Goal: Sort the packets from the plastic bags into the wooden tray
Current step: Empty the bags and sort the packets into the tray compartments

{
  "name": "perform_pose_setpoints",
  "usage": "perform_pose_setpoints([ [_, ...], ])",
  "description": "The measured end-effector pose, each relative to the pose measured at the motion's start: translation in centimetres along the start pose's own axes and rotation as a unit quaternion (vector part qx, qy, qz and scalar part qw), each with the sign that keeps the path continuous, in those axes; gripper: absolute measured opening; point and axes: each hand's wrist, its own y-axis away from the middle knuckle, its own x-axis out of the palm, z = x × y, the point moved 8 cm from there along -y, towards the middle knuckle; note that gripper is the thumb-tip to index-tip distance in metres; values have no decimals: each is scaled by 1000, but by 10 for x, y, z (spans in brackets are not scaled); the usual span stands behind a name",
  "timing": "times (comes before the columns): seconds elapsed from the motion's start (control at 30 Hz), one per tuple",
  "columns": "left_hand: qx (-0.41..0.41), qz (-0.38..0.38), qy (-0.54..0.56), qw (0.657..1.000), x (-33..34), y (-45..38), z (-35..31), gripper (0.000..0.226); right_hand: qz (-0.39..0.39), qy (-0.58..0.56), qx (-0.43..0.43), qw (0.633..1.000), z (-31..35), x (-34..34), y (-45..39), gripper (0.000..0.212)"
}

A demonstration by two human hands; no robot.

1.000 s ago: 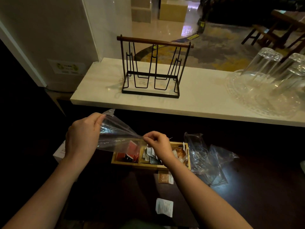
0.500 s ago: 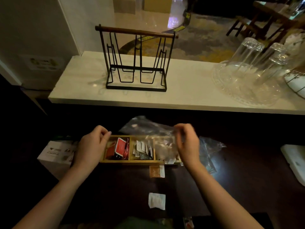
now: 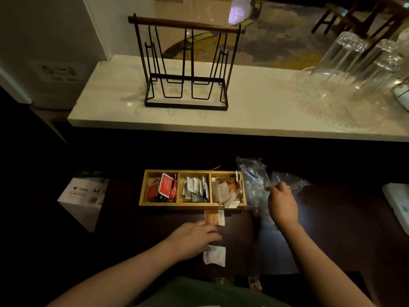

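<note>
A wooden tray point(image 3: 192, 205) with three compartments sits on the dark table: red packets left, grey-white packets in the middle, brown and white packets right. An orange packet point(image 3: 214, 217) lies just in front of the tray. A white packet point(image 3: 214, 255) lies nearer to me. My left hand point(image 3: 194, 239) hovers flat between these two loose packets, fingers spread, touching the white one's corner. My right hand point(image 3: 282, 204) rests at the crumpled clear plastic bags point(image 3: 254, 180) right of the tray, fingertips pinched on a bag edge.
A white marble counter point(image 3: 254, 107) behind carries a black wire rack point(image 3: 186, 69) and upturned glasses on a glass tray point(image 3: 345, 89). A white cardboard box point(image 3: 81, 198) stands left of the table. A white object point(image 3: 398, 202) lies at the right edge.
My right hand carried the empty bag rightward from over the tray onto the bag pile. My left hand let go of the bag and dropped toward the loose packets in front of the tray.
</note>
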Motion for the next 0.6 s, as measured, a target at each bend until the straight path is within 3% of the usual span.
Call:
perform_pose_setpoints([
  [0.1, 65, 27, -30, 997, 14, -7, -10, 47, 27, 48, -14, 998, 6, 11, 1, 26],
  [0.23, 134, 69, -78, 986, 39, -10, -29, 52, -109, 36, -45, 992, 31, -27, 7, 22],
  [0.33, 149, 60, -132, 978, 50, -9, -36, 44, -152, -9, -142, 978, 65, -41, 26, 28],
  [0.5, 91, 43, -110, 989, 39, -14, -28, 37, 3, -29, -335, 942, 111, 18, 76, 26],
  [0.6, 15, 39, -64, 997, 30, -12, -9, 35, 121, -23, -334, 934, 118, 62, 88, 21],
])
